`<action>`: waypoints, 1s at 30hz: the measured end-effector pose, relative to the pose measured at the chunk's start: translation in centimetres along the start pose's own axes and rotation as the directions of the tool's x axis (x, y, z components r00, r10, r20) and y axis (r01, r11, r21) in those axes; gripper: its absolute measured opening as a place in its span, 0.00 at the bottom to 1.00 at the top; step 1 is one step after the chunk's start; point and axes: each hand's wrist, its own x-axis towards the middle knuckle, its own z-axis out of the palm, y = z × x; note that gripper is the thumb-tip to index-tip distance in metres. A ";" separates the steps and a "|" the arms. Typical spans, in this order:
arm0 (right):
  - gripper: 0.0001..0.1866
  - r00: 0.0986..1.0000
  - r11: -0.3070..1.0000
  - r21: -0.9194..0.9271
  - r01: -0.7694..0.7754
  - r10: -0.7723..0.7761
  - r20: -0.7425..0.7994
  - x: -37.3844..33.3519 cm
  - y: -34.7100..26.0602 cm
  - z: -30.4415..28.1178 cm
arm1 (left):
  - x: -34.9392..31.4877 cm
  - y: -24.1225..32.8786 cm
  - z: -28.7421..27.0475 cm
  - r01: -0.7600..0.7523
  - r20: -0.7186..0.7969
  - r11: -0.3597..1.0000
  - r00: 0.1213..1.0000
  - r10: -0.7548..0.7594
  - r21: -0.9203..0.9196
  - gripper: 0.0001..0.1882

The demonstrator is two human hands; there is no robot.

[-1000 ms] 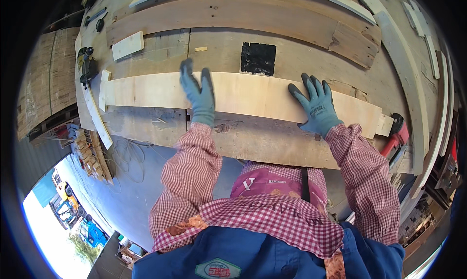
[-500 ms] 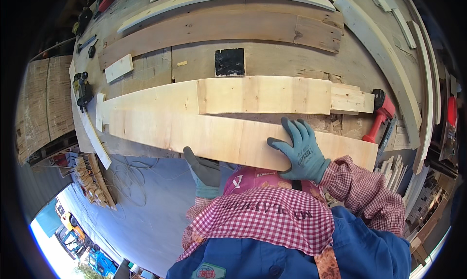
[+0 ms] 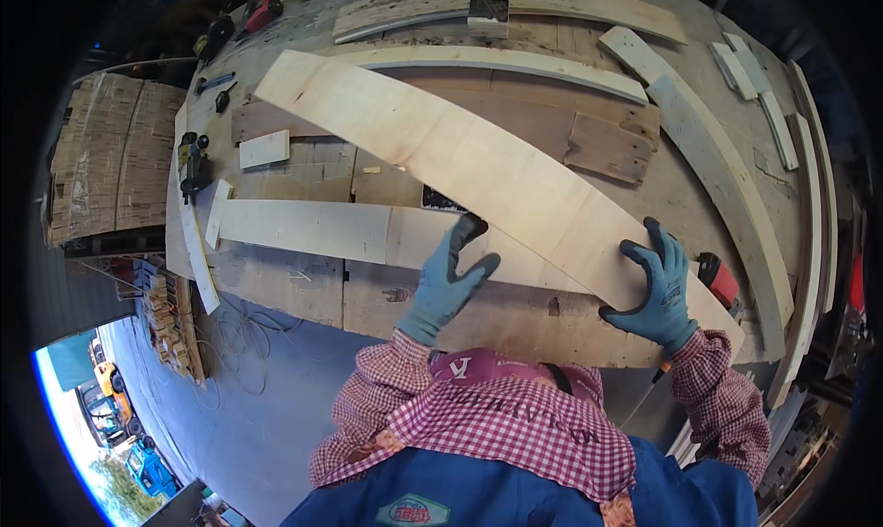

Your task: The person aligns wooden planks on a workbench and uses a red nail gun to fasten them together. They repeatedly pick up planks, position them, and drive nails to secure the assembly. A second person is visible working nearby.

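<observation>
A long pale wooden board (image 3: 441, 150) lies slantwise across the bench, its left end pointing to the far left and its right end near my right sleeve. My gloved right hand (image 3: 664, 288) grips this board near its right end, fingers and thumb spread across its width. Just below the board's near edge is my gloved left hand (image 3: 446, 283), thumb and fingers apart and holding nothing; whether a fingertip touches the board I cannot tell. Beneath runs a second row of pale boards (image 3: 313, 228), partly covered by the slanted one. A black square (image 3: 437, 199) is mostly hidden behind it.
A red-and-black power tool (image 3: 717, 279) sits beyond my right hand. Curved planks (image 3: 717, 177) line the bench's right side. Toward the left are a drill (image 3: 193, 166), a short wood block (image 3: 265, 150) and a narrow strip (image 3: 198, 260). Cable coils (image 3: 244, 343) lie on the floor.
The slanted board has swung its left end away from me and over the far planks. My right hand has shifted right along with it; my left hand has moved up and right over the bench.
</observation>
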 end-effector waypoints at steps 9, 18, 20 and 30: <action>0.43 0.998 0.972 -0.232 0.047 -0.052 -0.018 12.8 12.9 2.3 | -4.9 -3.9 1.4 -0.050 0.012 0.693 0.998 0.059 0.720 0.39; 0.58 0.998 0.979 -0.202 0.019 -0.007 0.060 14.0 19.5 11.5 | -10.4 -11.5 -2.3 0.564 -0.685 0.790 0.675 -0.275 0.239 0.40; 0.62 0.976 0.982 -0.153 0.114 -0.082 0.201 9.3 14.4 12.8 | -10.4 -13.8 -2.5 0.541 -0.715 0.840 0.573 -0.401 -0.037 0.41; 0.64 0.869 0.920 -0.343 0.190 0.005 0.495 2.8 1.6 13.3 | -6.6 -13.6 -6.2 0.334 -0.518 0.701 0.492 -0.700 -0.630 0.31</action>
